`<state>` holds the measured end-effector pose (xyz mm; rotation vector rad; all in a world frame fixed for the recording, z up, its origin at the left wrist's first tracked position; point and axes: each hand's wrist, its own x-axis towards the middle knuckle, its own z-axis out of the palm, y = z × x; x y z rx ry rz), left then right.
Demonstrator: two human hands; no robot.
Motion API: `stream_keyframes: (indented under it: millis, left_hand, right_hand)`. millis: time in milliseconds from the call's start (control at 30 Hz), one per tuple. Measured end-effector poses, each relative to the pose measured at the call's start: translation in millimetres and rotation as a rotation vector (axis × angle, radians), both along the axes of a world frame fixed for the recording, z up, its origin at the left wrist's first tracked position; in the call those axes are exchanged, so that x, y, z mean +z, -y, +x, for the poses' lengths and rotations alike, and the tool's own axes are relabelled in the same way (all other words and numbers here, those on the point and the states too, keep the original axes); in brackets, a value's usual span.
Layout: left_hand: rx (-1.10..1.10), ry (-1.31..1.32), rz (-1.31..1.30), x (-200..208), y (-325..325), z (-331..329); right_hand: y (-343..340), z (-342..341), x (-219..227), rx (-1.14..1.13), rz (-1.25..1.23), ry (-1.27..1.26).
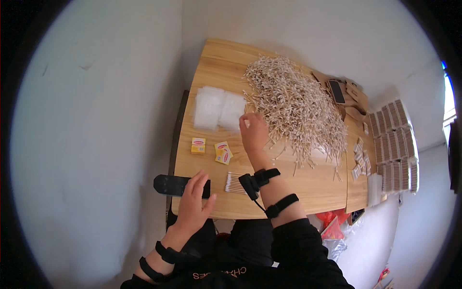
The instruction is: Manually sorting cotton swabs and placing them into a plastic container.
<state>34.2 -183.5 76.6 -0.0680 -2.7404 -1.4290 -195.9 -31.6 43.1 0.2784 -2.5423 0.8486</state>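
My right hand (255, 132) reaches over the table, its fingers curled into a pinch beside the right edge of the clear plastic bags (209, 108). What it pinches, if anything, is hidden. A large heap of cotton swabs (293, 106) lies just to its right. Lower left, my left hand (193, 204) has its fingers stretched out, with nothing in it. It hovers by a long black device (171, 185) that juts past the table's left edge. Between my hands lies a neat row of cotton swabs (235, 183). Small yellow-and-white cards or boxes (198, 146) sit in front of the bags.
A brown bag (353, 98) with a dark phone (336, 91) lies at the back right. Several small packets (361, 159) are scattered on the right tabletop (353, 192). Packs of swabs (395, 144) stand stacked against the wall. Red plastic bags (333, 221) are under the table.
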Motion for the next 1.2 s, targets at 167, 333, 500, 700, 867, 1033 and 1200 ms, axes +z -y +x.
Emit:
stream_keyframes:
  millis: [167,333,500,700,867,1033,1200]
  left_hand:
    - [0.118,0.184,0.541,-0.7,-0.1,-9.4]
    - [0.199,0.456,1.428,-18.6,7.3,-23.7]
    - [0.234,0.444,1.001,-14.8,16.8,-8.9]
    - [-0.078,0.406,0.731,-14.0,43.8,12.2]
    - [0.182,0.073,0.15,-11.7,43.4,19.8]
    - [0.269,0.167,0.309,-6.3,20.5,24.8]
    - [0.405,0.254,0.84,-24.0,4.8,22.1]
  right_hand:
    - [0.2,76.7,49.7,0.217,-0.182,-0.024]
    - [10.7,175.7,54.2,0.392,-0.122,0.127]
    - [10.1,207.9,43.2,0.405,-0.399,0.276]
    - [-4.6,188.7,17.5,0.448,-0.851,1.083]
    - [1.8,197.9,15.1,0.439,-0.744,1.001]
    - [27.4,213.9,24.8,0.374,-0.47,0.482]
    - [37.1,222.0,27.6,0.465,-0.399,0.522]
